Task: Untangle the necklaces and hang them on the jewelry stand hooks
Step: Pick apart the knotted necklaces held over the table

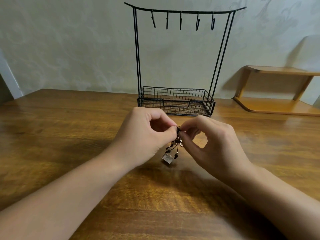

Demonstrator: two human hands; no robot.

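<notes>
Early days here, from where I sit watching the head view. All five hooks (pixel 180 20) on the jewelry stand (pixel 176 54) hang bare, and the stand's wire basket (pixel 176 103) at the base looks to hold nothing either. So by my reckoning nothing has been hung yet; the untangling is the step in hand, and every hanging move is still to come.

The necklaces (pixel 173 146) are one dark bunch of beaded cords, raised off the wooden table (pixel 69 127) between both hands, just this side of the basket. I can make out small brown beads, a glint of pinkish metal that may be a clasp, and a pale square pendant (pixel 167 159) dangling lowest. How many strands are in there I cannot tell; it is too knotted and small.

Left hand (pixel 147 135): fingers curled in, thumb and forefinger pinching the top of the bunch, which sits at about three o'clock from that hand. Right hand (pixel 213 144): also a pinch, thumb and fingertips closed on the same knot, the bunch at about nine o'clock from it. The two pinches nearly touch at the top of the tangle, with the loose ends hanging toward six o'clock.

The stand is at twelve o'clock from the hands, near. A wooden shelf (pixel 280 90) sits off at two o'clock.
</notes>
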